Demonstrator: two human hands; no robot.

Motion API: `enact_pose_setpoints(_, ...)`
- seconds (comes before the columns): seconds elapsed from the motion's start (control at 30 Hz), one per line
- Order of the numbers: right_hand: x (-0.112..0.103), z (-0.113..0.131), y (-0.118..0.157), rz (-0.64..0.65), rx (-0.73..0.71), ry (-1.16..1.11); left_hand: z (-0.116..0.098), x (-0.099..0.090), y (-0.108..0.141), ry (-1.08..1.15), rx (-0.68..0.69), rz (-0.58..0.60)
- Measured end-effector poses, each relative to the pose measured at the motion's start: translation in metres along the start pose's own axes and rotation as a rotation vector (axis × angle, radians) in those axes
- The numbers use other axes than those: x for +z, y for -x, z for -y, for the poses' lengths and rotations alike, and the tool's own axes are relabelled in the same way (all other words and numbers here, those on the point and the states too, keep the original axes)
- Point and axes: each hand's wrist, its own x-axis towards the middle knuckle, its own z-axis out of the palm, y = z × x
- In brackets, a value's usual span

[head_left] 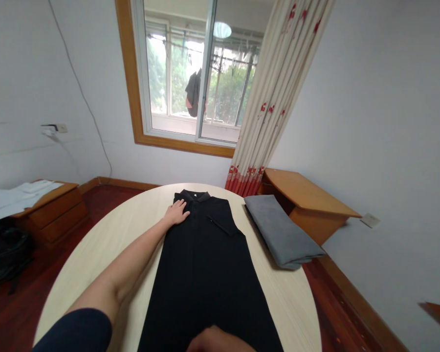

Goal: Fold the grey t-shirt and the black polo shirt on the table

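A black polo shirt (pixel 209 264) lies on the round pale table (pixel 121 220), its collar at the far edge and its body stretching toward me. One short sleeve is folded inward over the right side of the chest. My left hand (pixel 176 213) rests flat on the shirt's upper left, just below the collar, with its fingers spread. At the bottom edge of the view, my right hand (pixel 218 340) is over the lower part of the shirt. It is blurred and cut off, and its fingers are hidden.
A folded grey cloth (pixel 282 230) lies at the table's right edge. Behind it stands a wooden desk (pixel 308 190) by the curtain (pixel 275 88). Papers (pixel 18 198) cover a low wooden cabinet (pixel 55 215) at the left, with a black bag (pixel 3 254) beside it.
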Motion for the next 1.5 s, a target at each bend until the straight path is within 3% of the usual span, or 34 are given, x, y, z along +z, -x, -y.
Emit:
enact_pose_setpoints(0.1, -0.018, 0.018, -0.003, -0.294, 0.007, 0.173, 0.009, 0.006, -0.008, -0.006, -0.001, 0.083)
enact_pose_setpoints(0.2, -0.021, 0.018, -0.023, -0.426, -0.046, 0.279, 0.015, 0.009, -0.023, 0.0, -0.011, 0.113)
enact_pose_setpoints(0.37, -0.008, -0.03, -0.059, -0.386, -0.151, 0.392, 0.025, 0.012, -0.051, 0.022, -0.031, 0.079)
enact_pose_setpoints(0.5, -0.001, -0.058, -0.073, -0.409, -0.225, 0.448, 0.035, 0.016, -0.074, 0.058, -0.051, 0.047)
enact_pose_setpoints(0.63, -0.006, -0.052, -0.071, -0.397, -0.214, 0.424, 0.042, 0.013, -0.089, 0.127, -0.076, 0.029)
enact_pose_setpoints(0.73, -0.012, -0.039, -0.064, -0.372, -0.184, 0.38, 0.047, 0.008, -0.083, 0.188, -0.08, -0.009)
enact_pose_setpoints(0.87, -0.016, -0.027, -0.057, -0.34, -0.153, 0.364, 0.048, 0.003, -0.043, 0.234, 0.007, -0.035)
enact_pose_setpoints(1.07, -0.012, -0.012, -0.048, -0.382, -0.132, 0.475, 0.033, -0.002, 0.057, 0.212, 0.239, 0.025)
enact_pose_setpoints(1.27, 0.006, -0.011, -0.032, -0.443, -0.158, 0.503, 0.003, -0.006, 0.155, 0.044, 0.474, 0.124)
enact_pose_setpoints(1.37, 0.003, -0.023, -0.026, -0.552, -0.144, 0.451, -0.015, -0.007, 0.207, 0.056, 0.567, 0.169)
enact_pose_setpoints(1.5, -0.018, -0.047, -0.021, -0.758, -0.077, 0.396, -0.034, -0.016, 0.279, 0.123, 0.707, 0.203)
